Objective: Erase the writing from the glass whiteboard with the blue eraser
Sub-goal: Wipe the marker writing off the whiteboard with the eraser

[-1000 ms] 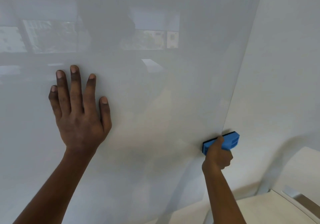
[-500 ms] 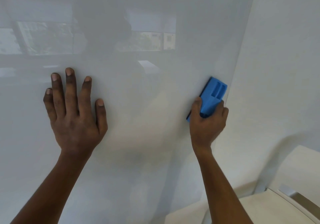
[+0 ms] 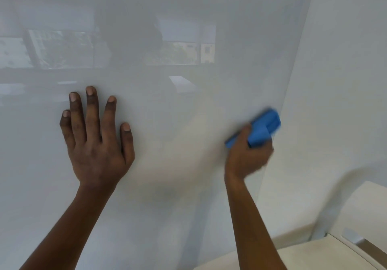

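Note:
The glass whiteboard [image 3: 167, 106] fills most of the view, pale grey and glossy, with window reflections in its upper half and no writing that I can make out. My left hand [image 3: 96, 144] lies flat on the glass, fingers spread. My right hand [image 3: 247, 154] grips the blue eraser [image 3: 261, 129] and presses it against the board close to its right edge. The eraser is tilted, upper end to the right, and blurred by motion.
A plain white wall [image 3: 339, 102] runs right of the board's edge. A cream-coloured piece of furniture [image 3: 343, 248] with a curved top sits at the bottom right, below my right arm.
My right hand swept the eraser up from low on the board's right edge, then slightly back down. My left hand stayed flat on the glass.

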Motion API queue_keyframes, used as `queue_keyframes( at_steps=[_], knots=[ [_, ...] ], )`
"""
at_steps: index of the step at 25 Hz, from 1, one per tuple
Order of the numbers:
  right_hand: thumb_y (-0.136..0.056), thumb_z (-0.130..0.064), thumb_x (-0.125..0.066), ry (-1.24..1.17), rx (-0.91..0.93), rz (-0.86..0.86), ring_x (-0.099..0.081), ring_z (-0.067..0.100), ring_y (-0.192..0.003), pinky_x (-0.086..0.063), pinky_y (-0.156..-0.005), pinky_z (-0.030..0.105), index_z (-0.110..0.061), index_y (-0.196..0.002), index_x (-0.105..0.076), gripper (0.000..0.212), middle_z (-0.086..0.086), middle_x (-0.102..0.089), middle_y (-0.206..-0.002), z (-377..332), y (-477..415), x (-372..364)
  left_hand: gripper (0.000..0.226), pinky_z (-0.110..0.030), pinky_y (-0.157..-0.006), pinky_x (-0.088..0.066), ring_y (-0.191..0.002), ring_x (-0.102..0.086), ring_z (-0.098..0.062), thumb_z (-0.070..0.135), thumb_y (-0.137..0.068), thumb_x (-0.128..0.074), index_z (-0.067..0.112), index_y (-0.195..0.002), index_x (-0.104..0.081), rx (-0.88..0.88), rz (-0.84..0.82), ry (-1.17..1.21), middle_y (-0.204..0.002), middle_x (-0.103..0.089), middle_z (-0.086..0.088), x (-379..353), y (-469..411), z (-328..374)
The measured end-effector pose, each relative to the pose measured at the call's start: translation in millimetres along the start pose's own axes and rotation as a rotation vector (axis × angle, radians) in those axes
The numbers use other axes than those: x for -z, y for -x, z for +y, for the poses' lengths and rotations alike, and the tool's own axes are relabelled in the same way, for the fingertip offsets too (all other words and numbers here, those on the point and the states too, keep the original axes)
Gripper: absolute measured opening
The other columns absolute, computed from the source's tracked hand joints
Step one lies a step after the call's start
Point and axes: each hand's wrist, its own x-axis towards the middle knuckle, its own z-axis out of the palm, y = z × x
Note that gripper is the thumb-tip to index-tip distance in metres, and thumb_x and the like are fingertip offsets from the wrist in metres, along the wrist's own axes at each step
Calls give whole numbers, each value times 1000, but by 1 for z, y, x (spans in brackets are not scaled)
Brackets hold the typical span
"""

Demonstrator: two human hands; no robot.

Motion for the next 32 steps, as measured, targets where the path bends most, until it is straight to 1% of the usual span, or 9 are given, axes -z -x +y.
queue_keyframes(
  at_steps=[4,9,13,15,18,20,27,30,32],
  knots=[
    [-89,-49,-74,156,726,-351,-58,24,-74,-48,-59,32,2,-125,-66,62,12,-57,-93,-58,76,-20,54,-54,-132,-20,-158,-31,-48,24,-110,-53,6,-161,-46,-4,-9,23,-170,-33,-23,1,0,-3],
    [-87,-46,-76,278,1098,-474,-60,28,-69,-51,-56,36,3,-121,-71,60,13,-59,-86,7,58,13,54,-54,-131,-23,-158,-31,-47,26,-111,-52,6,-161,-46,-10,-10,34,-171,-32,-21,2,0,-6],
    [-90,-50,-70,301,714,-323,-54,16,-80,-52,-63,32,3,-124,-61,63,14,-59,-98,50,-12,39,55,-57,-129,-25,-159,-29,-45,25,-110,-53,6,-161,-45,-6,-10,26,-170,-33,-23,1,0,-4],
    [-91,-52,-69,236,377,-171,-52,11,-81,-56,-68,47,1,-112,-62,56,9,-58,-95,67,-44,45,55,-57,-130,-25,-159,-30,-47,25,-110,-53,6,-161,-45,-3,-8,17,-170,-34,-24,1,0,-3],
    [-94,-50,-70,193,-152,-24,-65,24,-91,-59,-76,46,-4,-114,-62,51,4,-61,-102,82,-57,48,56,-57,-130,-24,-158,-31,-48,24,-110,-53,5,-162,-44,-5,-11,9,-169,-34,-25,0,1,-1],
    [-97,-48,-68,242,-171,-45,-67,33,-95,-50,-74,37,-3,-118,-59,51,6,-60,-104,86,-31,51,56,-58,-130,-24,-158,-31,-49,24,-110,-52,5,-162,-44,-2,-11,4,-169,-35,-25,0,1,-1],
    [-88,-54,-65,491,971,-732,-64,27,-80,-54,-64,35,-7,-126,-53,62,9,-62,-102,106,85,77,54,-56,-130,-25,-158,-32,-48,23,-109,-55,5,-160,-47,-6,-2,5,-169,-36,-24,0,0,-2],
    [-84,-50,-70,510,1435,-821,-62,25,-74,-53,-63,35,-12,-126,-53,59,7,-56,-108,106,60,73,55,-56,-130,-26,-160,-29,-44,24,-110,-54,6,-161,-46,-18,0,2,-170,-34,-22,0,0,-5],
    [-87,-53,-66,504,1455,-764,-60,29,-78,-52,-65,37,-10,-127,-54,60,9,-51,-112,103,27,71,55,-55,-130,-24,-161,-25,-41,25,-110,-53,7,-161,-45,-16,0,12,-171,-31,-20,1,1,-5]
  ],
)
